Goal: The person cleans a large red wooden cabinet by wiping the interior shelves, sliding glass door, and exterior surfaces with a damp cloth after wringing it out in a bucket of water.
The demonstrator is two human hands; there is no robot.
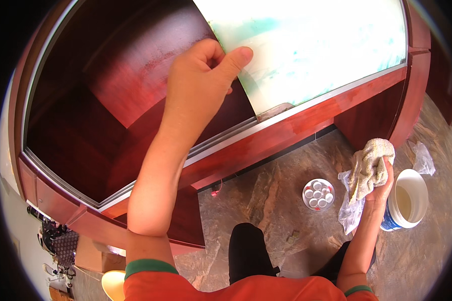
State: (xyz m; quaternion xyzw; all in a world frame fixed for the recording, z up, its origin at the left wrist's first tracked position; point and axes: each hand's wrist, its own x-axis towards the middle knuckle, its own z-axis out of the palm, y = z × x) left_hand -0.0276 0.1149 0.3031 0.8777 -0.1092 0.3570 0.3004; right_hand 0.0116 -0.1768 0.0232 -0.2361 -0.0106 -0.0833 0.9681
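My left hand (197, 75) grips the left edge of a translucent sliding glass panel (312, 49), with the thumb on its near face and the fingers curled around the edge. Green-blue smears mark the panel. It stands in a metal track (226, 141) across the front of a dark red wooden cabinet (226, 165), whose left part shows an uncovered interior. Over to the right, my right hand (380, 192) holds a crumpled beige cloth (373, 161) above the floor.
On the stone-patterned floor (267, 199) stand a white bucket (412, 188) with cloudy liquid and a round tray (318, 194) of small white cups. Clear plastic bags (349, 218) lie close by. A cardboard box (88, 252) and hangers (58, 271) are at lower left.
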